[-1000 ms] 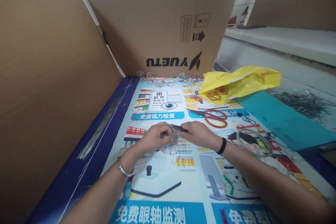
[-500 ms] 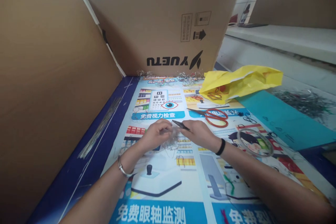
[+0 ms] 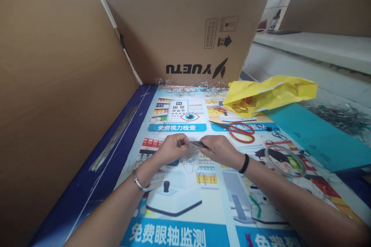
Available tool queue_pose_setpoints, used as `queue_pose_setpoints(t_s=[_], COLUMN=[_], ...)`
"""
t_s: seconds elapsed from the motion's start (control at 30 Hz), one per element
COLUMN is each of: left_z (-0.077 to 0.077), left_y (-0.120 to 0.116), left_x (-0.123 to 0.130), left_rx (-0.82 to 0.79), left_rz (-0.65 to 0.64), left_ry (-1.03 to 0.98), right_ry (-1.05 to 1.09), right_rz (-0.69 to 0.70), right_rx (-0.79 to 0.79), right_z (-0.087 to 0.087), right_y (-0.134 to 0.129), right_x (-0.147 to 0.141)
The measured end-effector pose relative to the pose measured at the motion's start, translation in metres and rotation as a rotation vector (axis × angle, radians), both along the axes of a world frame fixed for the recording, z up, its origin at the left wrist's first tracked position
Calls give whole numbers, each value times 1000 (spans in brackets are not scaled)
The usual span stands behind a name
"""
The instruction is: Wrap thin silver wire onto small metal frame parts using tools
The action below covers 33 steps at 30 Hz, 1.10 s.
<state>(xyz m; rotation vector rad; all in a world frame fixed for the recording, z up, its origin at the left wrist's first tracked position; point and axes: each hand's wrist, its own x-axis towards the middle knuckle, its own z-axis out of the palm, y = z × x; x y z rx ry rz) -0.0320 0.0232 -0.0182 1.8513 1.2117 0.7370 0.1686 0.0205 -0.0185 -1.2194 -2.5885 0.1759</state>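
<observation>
On my feed, my right hand [image 3: 218, 148] has the pliers [image 3: 199, 144] gripped, left hand [image 3: 173, 149] pinching some thin wire [image 3: 189, 159]. Red-handled scissors [image 3: 242, 137] lie just beyond.

Pliers [image 3: 198, 144]: dark, slim-nosed, tips pointing left. Wire [image 3: 189, 159]: thin, silvery, tangled, just below the pliers.

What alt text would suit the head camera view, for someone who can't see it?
A person's right hand holds pliers close to their left hand, which pinches thin wire above a printed sheet. Red-handled scissors and a yellow bag lie farther off, straight wires lie at left, and cardboard stands behind.
</observation>
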Motion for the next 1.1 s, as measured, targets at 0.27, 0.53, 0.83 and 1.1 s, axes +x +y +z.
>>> queue_pose_setpoints(t_s=[0.27,0.53,0.83,1.1], left_z=[1,0,-6,-2], left_y=[-3,0,4,4], left_x=[3,0,-4,-6], left_rx=[-55,-75,-90,-101], left_rz=[-15,-31,-54,-113], left_ry=[-26,-37,-31,-57], right_ry=[-18,-83,-225,-197], right_rz=[-11,-18,2,-48], right_rx=[26,56,205,27], right_z=[-1,1,3,5], right_y=[-2,-1,-4,-2], right_x=[1,2,5,2])
